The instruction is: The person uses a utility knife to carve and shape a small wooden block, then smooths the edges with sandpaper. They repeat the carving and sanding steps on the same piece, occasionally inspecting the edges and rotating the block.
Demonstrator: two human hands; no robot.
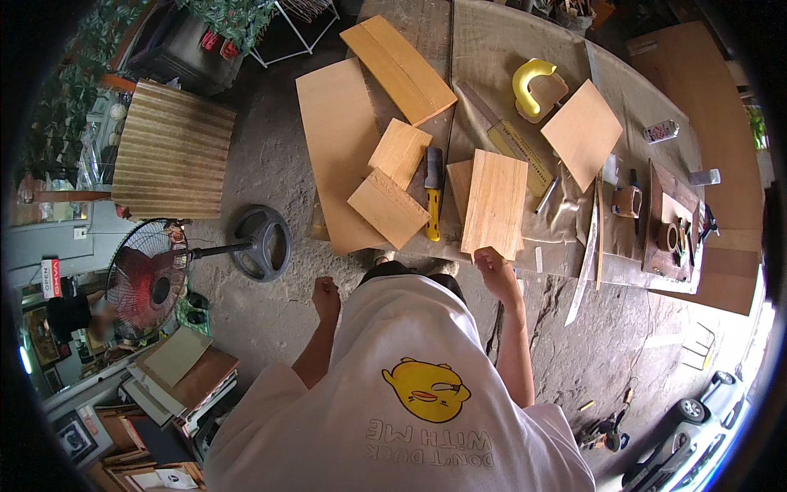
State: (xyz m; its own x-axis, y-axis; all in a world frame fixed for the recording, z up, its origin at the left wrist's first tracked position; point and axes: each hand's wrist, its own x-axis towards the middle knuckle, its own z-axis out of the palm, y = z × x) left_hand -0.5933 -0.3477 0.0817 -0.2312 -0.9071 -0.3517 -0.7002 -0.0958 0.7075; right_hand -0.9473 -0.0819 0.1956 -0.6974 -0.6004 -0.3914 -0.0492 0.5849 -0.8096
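My left hand (326, 298) hangs beside my body over the floor, its fingers curled in, with nothing visible in it. My right hand (492, 267) is at the near edge of a pale wooden board (496, 197) on the table, fingers bent; whether they grip the board or anything else is hidden. That board lies on another wooden piece (459, 182). To its left is a handsaw with a yellow handle (433, 205). Two small wooden boards, one farther back (400, 152) and one nearer (388, 209), overlap on a large thin brown sheet (332, 139). A longer plank (399, 67) lies behind them.
A yellow curved object (529, 86), a square thin panel (582, 135), a ruler-like strip (525, 156) and a can (661, 131) lie on the cloth-covered table (484, 49). A long metal blade (584, 262) juts past the near edge. A fan (156, 279) stands left.
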